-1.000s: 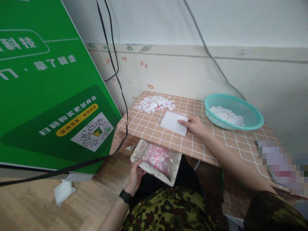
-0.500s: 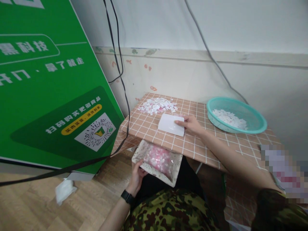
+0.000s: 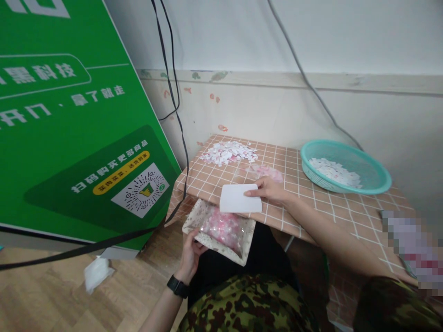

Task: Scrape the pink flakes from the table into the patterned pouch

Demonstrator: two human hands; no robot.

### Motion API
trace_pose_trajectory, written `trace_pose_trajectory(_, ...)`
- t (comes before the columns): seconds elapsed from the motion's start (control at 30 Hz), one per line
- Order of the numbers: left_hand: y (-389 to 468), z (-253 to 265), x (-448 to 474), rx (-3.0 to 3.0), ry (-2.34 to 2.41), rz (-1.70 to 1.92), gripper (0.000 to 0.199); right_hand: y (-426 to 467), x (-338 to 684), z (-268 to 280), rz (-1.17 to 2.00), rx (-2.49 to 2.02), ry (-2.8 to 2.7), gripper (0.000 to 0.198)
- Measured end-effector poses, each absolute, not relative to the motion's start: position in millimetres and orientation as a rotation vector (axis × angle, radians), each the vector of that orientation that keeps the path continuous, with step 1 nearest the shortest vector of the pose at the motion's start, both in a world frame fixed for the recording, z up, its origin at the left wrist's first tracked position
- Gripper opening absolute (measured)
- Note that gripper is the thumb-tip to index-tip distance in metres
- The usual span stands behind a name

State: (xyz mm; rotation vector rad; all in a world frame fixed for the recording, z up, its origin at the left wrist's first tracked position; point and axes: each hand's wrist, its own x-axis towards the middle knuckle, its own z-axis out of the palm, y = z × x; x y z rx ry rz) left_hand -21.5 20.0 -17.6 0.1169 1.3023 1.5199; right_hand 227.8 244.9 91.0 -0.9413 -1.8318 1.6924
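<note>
From here I see the person's right hand (image 3: pixel 272 190) pinching a white card (image 3: pixel 238 199) by its right end, thumb on top and fingers curled beneath. The card lies flat-looking over the near left edge of the surface (image 3: pixel 287 159), its near side reaching the far rim of a speckled tray (image 3: pixel 247 244); whether the two touch, I can't tell. The left hand (image 3: pixel 192 251), a dark watch (image 3: pixel 178 287) on its wrist, grips that tray by its left rim, just below the surface's edge and above the lap. In the tray sits a glossy pink and white heap (image 3: pixel 224 228), which seems to be under clear film, though the shine makes it hard to judge. On the surface, a small pink pile (image 3: pixel 268 173) lies just beyond the right hand, and a larger pile of white scraps (image 3: pixel 228 152) spreads at the far left. To the right stands a turquoise basket (image 3: pixel 382 182) with more white bits (image 3: pixel 335 173) inside. A green panel (image 3: pixel 86 124) leans on the left, and a white bag (image 3: pixel 98 274) lies on the floor (image 3: pixel 69 304) near its foot.
</note>
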Motion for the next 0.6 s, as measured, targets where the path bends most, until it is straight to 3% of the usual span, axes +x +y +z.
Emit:
trace_pose_trajectory(0.27, 20.3, -25.7, -20.5, 0.113, 1.294, 1.537, 0.046, 290.0, 240.3, 87.2, 1.153, -1.204, -1.436, 0.059)
trace_pose_trajectory(0.6, 19.3, -44.4, -14.2, 0.142, 1.279, 1.499, 0.044, 294.8, 245.3, 87.7, 1.186, -1.193, -1.666, 0.053)
